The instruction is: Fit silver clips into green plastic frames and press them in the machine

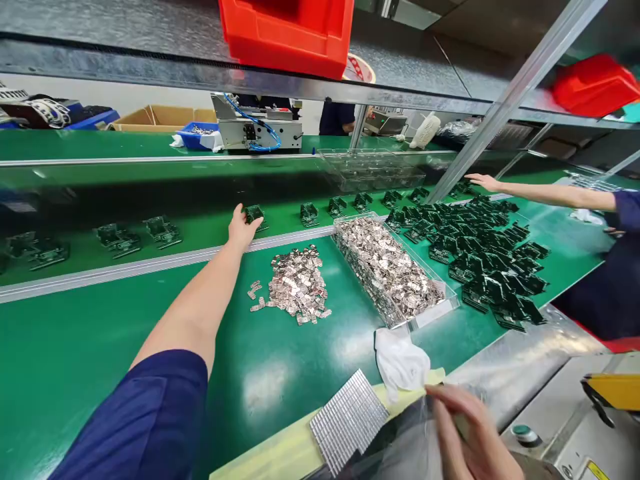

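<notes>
My left hand (243, 230) reaches out over the green conveyor belt. Its thumb and fingers close around a dark part (254, 215), a small black piece with an uneven outline. At the lower right is my right hand (470, 427), slightly blurred, fingers bent and apart, with nothing visible in them. Its fingertips are close to a white cloth or glove (400, 360) and the yellow strip on the table edge. Between the hands lie a loose pile of small silvery metal pieces (297, 283) and a clear tray (407, 327) full of similar pieces. A block of small silvery bars (349, 421) lies by the edge.
More dark parts (163, 230) stand spaced along the belt, and many are heaped (480, 247) right of the tray. Another person's arm (550, 192) reaches over from the right. A metal shelf with a red bin (287, 37) hangs above; a slanted post (510, 100) stands right.
</notes>
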`<state>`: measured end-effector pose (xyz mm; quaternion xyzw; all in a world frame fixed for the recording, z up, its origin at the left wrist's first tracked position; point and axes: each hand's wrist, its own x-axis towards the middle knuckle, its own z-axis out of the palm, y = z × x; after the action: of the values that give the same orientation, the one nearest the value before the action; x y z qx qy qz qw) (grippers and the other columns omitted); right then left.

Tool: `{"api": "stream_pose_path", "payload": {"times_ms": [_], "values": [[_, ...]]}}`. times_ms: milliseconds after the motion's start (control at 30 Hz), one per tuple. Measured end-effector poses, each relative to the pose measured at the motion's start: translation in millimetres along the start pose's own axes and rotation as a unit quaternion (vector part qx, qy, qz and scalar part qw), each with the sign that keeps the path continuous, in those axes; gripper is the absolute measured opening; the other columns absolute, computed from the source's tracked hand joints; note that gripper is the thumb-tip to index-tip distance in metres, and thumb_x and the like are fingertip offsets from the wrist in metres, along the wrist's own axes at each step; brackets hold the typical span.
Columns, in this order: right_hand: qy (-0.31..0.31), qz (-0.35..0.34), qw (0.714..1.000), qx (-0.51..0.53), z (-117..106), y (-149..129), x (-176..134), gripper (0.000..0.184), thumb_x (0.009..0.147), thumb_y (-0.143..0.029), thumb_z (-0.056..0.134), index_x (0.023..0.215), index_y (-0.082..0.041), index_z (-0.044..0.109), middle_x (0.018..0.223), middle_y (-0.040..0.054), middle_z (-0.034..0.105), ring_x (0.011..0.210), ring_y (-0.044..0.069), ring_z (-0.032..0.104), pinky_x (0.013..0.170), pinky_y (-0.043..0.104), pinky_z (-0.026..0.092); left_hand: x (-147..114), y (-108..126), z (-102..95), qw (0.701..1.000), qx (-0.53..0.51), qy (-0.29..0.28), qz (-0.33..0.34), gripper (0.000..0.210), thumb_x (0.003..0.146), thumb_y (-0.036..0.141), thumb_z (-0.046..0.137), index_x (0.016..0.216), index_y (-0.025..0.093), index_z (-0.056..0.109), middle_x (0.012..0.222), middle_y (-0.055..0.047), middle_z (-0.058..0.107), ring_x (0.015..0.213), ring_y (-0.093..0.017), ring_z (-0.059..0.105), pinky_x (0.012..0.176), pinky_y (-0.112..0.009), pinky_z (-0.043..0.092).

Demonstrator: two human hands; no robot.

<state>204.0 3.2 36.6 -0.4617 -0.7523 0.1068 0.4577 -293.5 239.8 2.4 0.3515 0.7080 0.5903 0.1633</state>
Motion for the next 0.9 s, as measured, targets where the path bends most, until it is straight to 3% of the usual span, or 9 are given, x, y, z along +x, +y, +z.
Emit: {"api": "stream_pose_path", "payload": {"times_ms": [100,167,233,333,433,567,667,767,900], "values": [[-0.094,-0.022,0.994,0.047,54,-21,58,0.016,0.095,-0.026,0.053,0.102,-0.022,0.067,0.091,0.0066,0.071,0.082,0.022,0.067,0.072,0.030,0.052,-19,-12,-13.1,0.999,-0.004,0.018,0.037,0.077,0.074,0.026,0.075,0.141,0.017,0.037,0.147,-0.020,0.044,0.136,-0.028,0.046,0.106,-0.038,0.045],[-0.157,-0.008,0.987,0.037,99,-28,107,0.026,0.097,-0.032,0.047,0.095,-0.021,0.070,0.090,0.0072,0.072,0.080,0.022,0.068,0.071,0.028,0.052,-39,-23,-41.3,0.997,0.010,0.036,0.067,0.065,0.077,0.028,0.072,0.134,0.019,0.044,0.143,-0.018,0.048,0.132,-0.027,0.050,0.102,-0.037,0.049],[-0.228,0.049,0.970,-0.066,146,-29,158,0.029,0.097,-0.033,0.047,0.089,-0.022,0.072,0.090,0.0057,0.074,0.082,0.021,0.068,0.071,0.025,0.050,-58,-33,-81.2,0.993,0.043,0.065,0.093,0.052,0.078,0.030,0.069,0.126,0.019,0.051,0.134,-0.015,0.055,0.123,-0.025,0.057,0.097,-0.038,0.051],[-0.230,0.080,0.963,-0.112,210,-21,221,0.026,0.094,-0.030,0.052,0.086,-0.019,0.074,0.087,0.0095,0.074,0.087,0.025,0.069,0.074,0.027,0.048,-71,-43,-142.8,0.975,0.124,0.141,0.120,0.038,0.079,0.029,0.066,0.114,0.017,0.057,0.123,-0.015,0.059,0.120,-0.028,0.056,0.101,-0.044,0.047],[-0.232,0.112,0.956,-0.141,254,-10,254,0.021,0.090,-0.028,0.058,0.088,-0.016,0.075,0.084,0.0138,0.074,0.086,0.029,0.069,0.071,0.030,0.047,-63,-44,-181.4,0.944,0.204,0.224,0.131,0.041,0.079,0.028,0.065,0.117,0.015,0.055,0.127,-0.018,0.056,0.129,-0.032,0.045,0.110,-0.050,0.034],[-0.243,0.136,0.945,-0.170,276,6,260,0.014,0.084,-0.031,0.067,0.084,-0.019,0.074,0.076,0.0107,0.073,0.077,0.028,0.069,0.064,0.030,0.046,-35,-44,-190.2,0.916,0.270,0.264,0.135,0.060,0.077,0.037,0.069,0.129,0.014,0.048,0.145,-0.021,0.043,0.141,-0.036,0.028,0.114,-0.055,0.021],[-0.250,0.143,0.940,-0.184,277,14,255,0.014,0.085,-0.031,0.067,0.078,-0.020,0.073,0.074,0.0086,0.072,0.077,0.026,0.069,0.064,0.029,0.046,-17,-47,-183.0,0.903,0.337,0.215,0.160,0.066,0.082,0.044,0.062,0.137,0.013,0.042,0.153,-0.022,0.034,0.146,-0.036,0.021,0.114,-0.055,0.020],[-0.254,0.148,0.935,-0.197,275,17,251,0.014,0.089,-0.028,0.064,0.082,-0.018,0.071,0.082,0.0093,0.073,0.083,0.024,0.069,0.070,0.028,0.047,-4,-52,-177.1,0.904,0.360,0.144,0.178,0.062,0.088,0.045,0.052,0.140,0.011,0.042,0.155,-0.025,0.027,0.143,-0.040,0.025,0.109,-0.056,0.030],[-0.265,0.158,0.930,-0.198,274,17,249,0.023,0.097,-0.034,0.055,0.095,-0.015,0.068,0.091,0.0075,0.071,0.086,0.019,0.066,0.079,0.033,0.051,7,-56,-174.9,0.916,0.330,0.123,0.194,0.045,0.091,0.039,0.046,0.125,0.012,0.058,0.143,-0.024,0.041,0.140,-0.039,0.030,0.109,-0.056,0.031]]}}
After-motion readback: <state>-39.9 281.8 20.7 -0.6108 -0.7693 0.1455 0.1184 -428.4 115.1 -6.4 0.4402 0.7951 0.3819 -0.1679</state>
